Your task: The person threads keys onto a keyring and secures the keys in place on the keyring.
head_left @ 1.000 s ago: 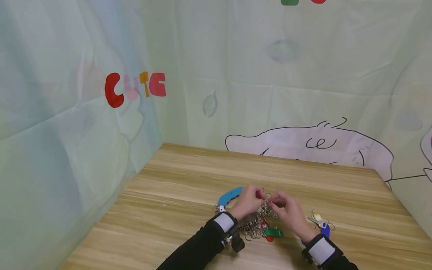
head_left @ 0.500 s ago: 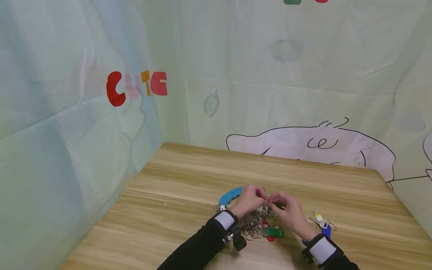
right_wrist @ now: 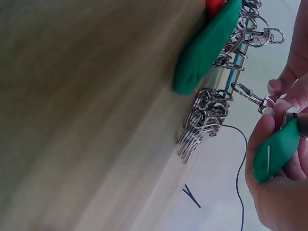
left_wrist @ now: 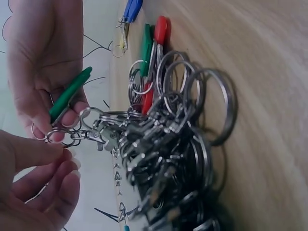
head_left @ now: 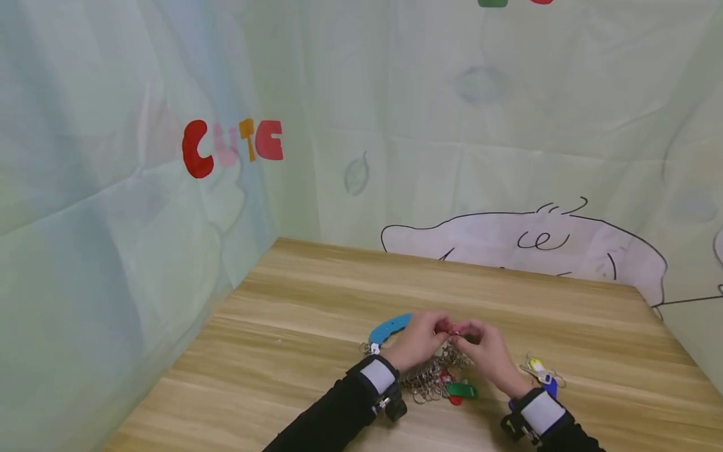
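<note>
Above a pile of metal swivel clasps with split rings [left_wrist: 163,159], both hands meet fingertip to fingertip. My left hand [head_left: 418,342] pinches the key ring [left_wrist: 60,132] of one swivel clasp [right_wrist: 250,96] between thumb and fingertips. My right hand [head_left: 490,355] holds a key with a green plastic head [right_wrist: 276,151], its fingertips at that same ring. Whether the key is threaded on the ring cannot be told; fingers cover the spot. A blue strap [head_left: 390,328] curves behind the left hand, with clasps along it.
Another green-headed key [head_left: 462,390] and a red-headed key [left_wrist: 161,31] lie at the pile's near right. Farther right are keys with blue [head_left: 550,386] and yellow heads [head_left: 535,365]. The wooden table [head_left: 254,358] is bounded by printed cloth walls [head_left: 316,125].
The hands have come closer together, the left shifting slightly right, and their fingertips now meet at the ring. The head view has turned slightly left.
</note>
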